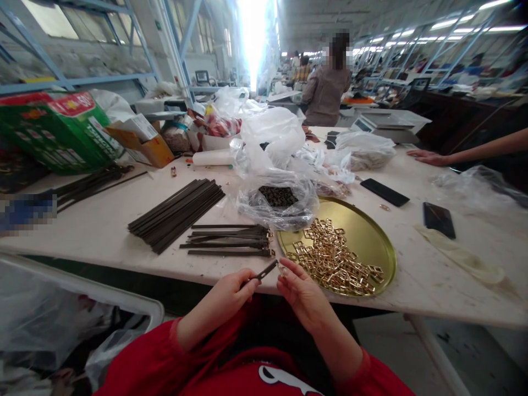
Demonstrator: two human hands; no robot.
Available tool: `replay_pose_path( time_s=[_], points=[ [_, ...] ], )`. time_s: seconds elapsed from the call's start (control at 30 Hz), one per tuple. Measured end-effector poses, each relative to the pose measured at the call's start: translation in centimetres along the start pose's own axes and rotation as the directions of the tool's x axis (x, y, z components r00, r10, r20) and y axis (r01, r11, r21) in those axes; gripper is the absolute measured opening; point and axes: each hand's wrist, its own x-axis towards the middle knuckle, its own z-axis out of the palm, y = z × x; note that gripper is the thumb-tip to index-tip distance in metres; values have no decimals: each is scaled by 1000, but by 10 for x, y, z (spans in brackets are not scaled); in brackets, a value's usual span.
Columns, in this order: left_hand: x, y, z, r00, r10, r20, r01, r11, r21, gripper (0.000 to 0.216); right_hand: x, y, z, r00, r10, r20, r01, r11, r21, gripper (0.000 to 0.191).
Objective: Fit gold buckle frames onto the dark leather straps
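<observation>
My left hand (239,289) pinches a dark strap (267,269) with a slot near its end. Close to the strap's tip, my right hand (299,289) holds a small gold buckle (281,268) between its fingertips; whether the two touch I cannot tell. Beyond my hands lie several straps with buckles (229,240) at their right ends. A neat pile of plain dark straps (177,212) rests to the left of them. On the right a round gold tray (381,236) carries a heap of gold buckles (334,261).
A clear plastic bag (247,203) of small dark pieces stands behind the tray. Two dark flat objects (384,191) (439,220) lie to the right. Another person's hand (431,158) rests on the table (466,269). A white-rimmed bin (154,311) is at lower left.
</observation>
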Motion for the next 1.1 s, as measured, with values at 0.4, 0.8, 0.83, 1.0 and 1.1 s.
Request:
replay_pose_path(
  time_s=[0.4, 0.8, 0.83, 1.0, 1.1],
  points=[
    [11, -3, 2, 999, 2, 35, -2, 1000, -22, 25, 11, 0, -4, 999, 36, 0, -35, 990, 138, 40],
    [10, -19, -7, 992, 38, 118, -42, 998, 36, 27, 15, 8, -8, 994, 103, 35, -107, 986, 124, 35],
    [10, -19, -8, 991, 37, 129, -41, 999, 34, 27, 14, 9, -8, 994, 107, 36, -110, 986, 121, 36],
    [8, -15, -9, 982, 27, 185, -31, 999, 19, 27, 8, 10, -4, 989, 141, 48, -146, 984, 102, 36],
    [6, -14, -10, 982, 50, 181, -55, 998, 21, 27, 4, 10, -1, 985, 165, 53, -170, 980, 107, 35]
  ],
)
